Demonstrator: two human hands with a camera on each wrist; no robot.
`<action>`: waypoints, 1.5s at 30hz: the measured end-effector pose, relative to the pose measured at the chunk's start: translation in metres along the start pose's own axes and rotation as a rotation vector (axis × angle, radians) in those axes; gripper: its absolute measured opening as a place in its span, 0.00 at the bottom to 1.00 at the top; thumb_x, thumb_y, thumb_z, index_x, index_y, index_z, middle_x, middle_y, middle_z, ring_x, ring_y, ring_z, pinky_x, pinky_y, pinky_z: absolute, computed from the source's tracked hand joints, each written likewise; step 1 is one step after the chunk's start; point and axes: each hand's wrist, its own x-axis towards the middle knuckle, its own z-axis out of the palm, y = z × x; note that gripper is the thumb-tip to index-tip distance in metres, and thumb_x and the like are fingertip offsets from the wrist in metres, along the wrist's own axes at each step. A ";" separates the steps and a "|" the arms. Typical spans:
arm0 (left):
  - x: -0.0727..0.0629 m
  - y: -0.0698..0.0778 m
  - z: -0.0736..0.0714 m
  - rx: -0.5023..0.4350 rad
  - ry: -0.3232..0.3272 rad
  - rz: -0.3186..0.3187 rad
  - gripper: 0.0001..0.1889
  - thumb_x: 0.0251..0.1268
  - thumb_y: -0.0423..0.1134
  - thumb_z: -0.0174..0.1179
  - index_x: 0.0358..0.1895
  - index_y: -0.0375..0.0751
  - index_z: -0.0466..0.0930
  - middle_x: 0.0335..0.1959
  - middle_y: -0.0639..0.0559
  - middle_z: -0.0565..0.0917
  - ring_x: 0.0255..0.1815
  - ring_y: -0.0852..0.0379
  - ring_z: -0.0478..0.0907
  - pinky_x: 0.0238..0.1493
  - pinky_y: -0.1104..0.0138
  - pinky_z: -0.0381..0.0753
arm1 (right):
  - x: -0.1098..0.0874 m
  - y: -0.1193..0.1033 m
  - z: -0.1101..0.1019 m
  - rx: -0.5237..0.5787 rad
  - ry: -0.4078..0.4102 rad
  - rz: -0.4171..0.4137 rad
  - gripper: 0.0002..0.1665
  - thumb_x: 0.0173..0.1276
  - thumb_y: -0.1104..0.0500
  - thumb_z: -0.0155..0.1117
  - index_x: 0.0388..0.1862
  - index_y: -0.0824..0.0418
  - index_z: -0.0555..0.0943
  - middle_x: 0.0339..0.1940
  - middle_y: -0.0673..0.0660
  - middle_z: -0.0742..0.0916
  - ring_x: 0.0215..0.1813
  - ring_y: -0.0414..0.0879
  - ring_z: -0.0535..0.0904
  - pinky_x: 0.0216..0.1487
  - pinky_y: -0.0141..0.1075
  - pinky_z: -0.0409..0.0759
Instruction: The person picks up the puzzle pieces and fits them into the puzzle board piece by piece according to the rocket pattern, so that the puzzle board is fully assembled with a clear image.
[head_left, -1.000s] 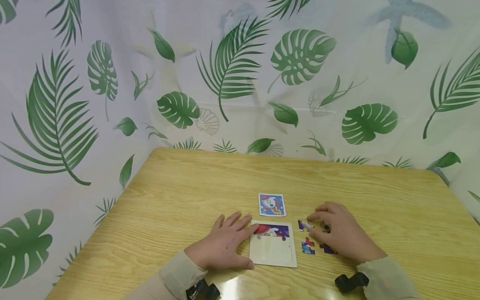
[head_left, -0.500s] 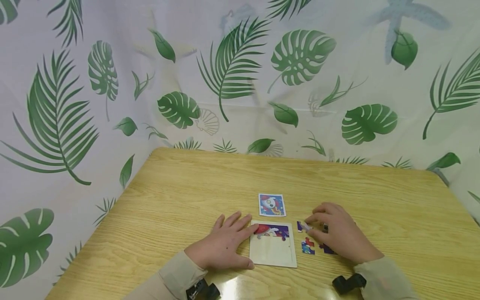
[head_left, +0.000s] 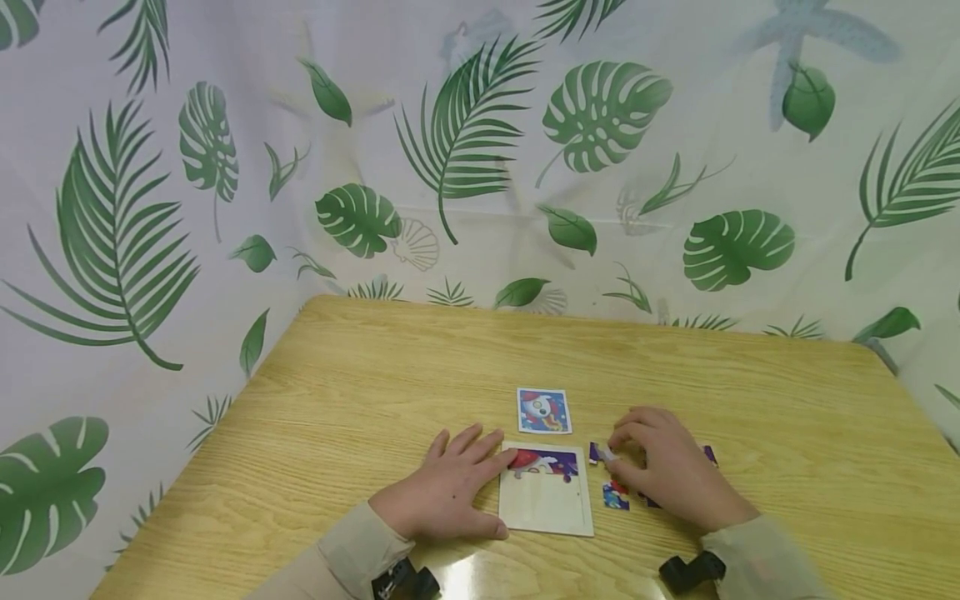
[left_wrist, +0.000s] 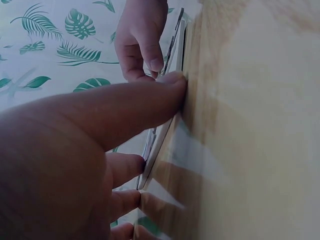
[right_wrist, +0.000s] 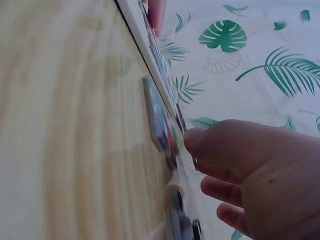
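Note:
A puzzle board (head_left: 546,507) lies on the table, its upper row filled with a red, white and purple picture. My left hand (head_left: 450,492) rests spread at the board's left side, index fingertip on its upper left corner and thumb by the lower left edge. Just right of the board, my right hand (head_left: 663,467) pinches a purple and white puzzle piece (head_left: 596,453) between thumb and forefinger. Below it lies a blue and red puzzle piece (head_left: 616,496). More pieces are partly hidden under the right hand, and a purple piece (head_left: 709,455) shows beyond it.
Behind the board lies a small picture card (head_left: 544,411) with a white figure on blue. The wooden table (head_left: 375,375) reaches back to a leaf-print cloth (head_left: 480,167) hanging behind and at the left.
My right hand has moved slightly left, bringing the pinched puzzle piece closer to the board. A purple piece has come into view beyond that hand. The left hand has stayed still.

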 end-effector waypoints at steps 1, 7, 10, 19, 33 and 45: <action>0.000 0.000 0.000 0.001 0.001 0.001 0.49 0.62 0.68 0.61 0.83 0.56 0.51 0.83 0.52 0.47 0.83 0.45 0.36 0.74 0.37 0.36 | 0.000 -0.002 0.000 0.008 -0.004 0.001 0.05 0.66 0.51 0.73 0.37 0.47 0.84 0.55 0.54 0.83 0.66 0.61 0.70 0.68 0.60 0.64; 0.000 0.000 0.000 0.005 0.000 0.001 0.49 0.62 0.69 0.61 0.83 0.57 0.51 0.83 0.52 0.48 0.83 0.45 0.37 0.74 0.37 0.37 | 0.003 -0.016 0.006 0.041 -0.012 0.005 0.05 0.66 0.51 0.73 0.36 0.46 0.84 0.56 0.53 0.83 0.69 0.60 0.68 0.69 0.60 0.63; 0.000 0.000 0.000 0.006 0.001 -0.002 0.49 0.62 0.68 0.61 0.83 0.56 0.52 0.83 0.52 0.48 0.83 0.45 0.37 0.74 0.37 0.37 | 0.004 -0.023 0.011 0.043 -0.009 -0.022 0.06 0.65 0.51 0.74 0.37 0.46 0.84 0.55 0.52 0.83 0.69 0.60 0.69 0.69 0.60 0.64; 0.002 -0.002 0.002 0.001 -0.014 -0.011 0.49 0.62 0.69 0.61 0.83 0.57 0.52 0.83 0.53 0.48 0.83 0.45 0.36 0.74 0.37 0.35 | 0.011 -0.055 0.029 0.043 -0.037 -0.081 0.08 0.62 0.49 0.76 0.36 0.44 0.84 0.53 0.47 0.83 0.65 0.52 0.73 0.67 0.56 0.69; 0.002 -0.002 0.002 0.017 -0.002 0.016 0.48 0.63 0.70 0.59 0.83 0.59 0.51 0.83 0.52 0.48 0.83 0.43 0.38 0.73 0.35 0.38 | 0.021 -0.081 0.045 0.023 -0.033 -0.149 0.10 0.59 0.48 0.77 0.35 0.45 0.83 0.48 0.42 0.81 0.60 0.46 0.73 0.67 0.51 0.69; 0.002 -0.002 0.002 0.013 -0.023 0.008 0.49 0.63 0.70 0.58 0.83 0.57 0.49 0.84 0.51 0.46 0.83 0.42 0.36 0.73 0.34 0.36 | 0.021 -0.085 0.045 -0.022 -0.030 -0.123 0.11 0.59 0.45 0.77 0.35 0.44 0.83 0.46 0.41 0.80 0.58 0.44 0.73 0.66 0.49 0.70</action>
